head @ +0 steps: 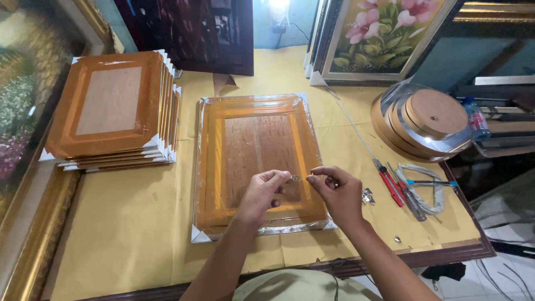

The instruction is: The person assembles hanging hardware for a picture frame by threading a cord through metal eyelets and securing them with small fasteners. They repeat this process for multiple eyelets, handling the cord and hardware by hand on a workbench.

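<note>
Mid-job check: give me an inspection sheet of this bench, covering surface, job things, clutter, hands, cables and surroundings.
Surface: table covered in yellow paper, creased.
Job things: wrapped frame lies back-up at centre; small metal hanger held over its lower edge.
Clutter: frame stack at left; screwdrivers and loose hardware at right; round discs beyond them.
Hands: left hand pinches the hanger; right hand fingers pinched beside it, contents too small to tell.
Cables: thin cord runs from the paintings to the screwdrivers; white cable looped near the tools.
Surroundings: flower painting leans at the back; gilt frame at left.
</note>
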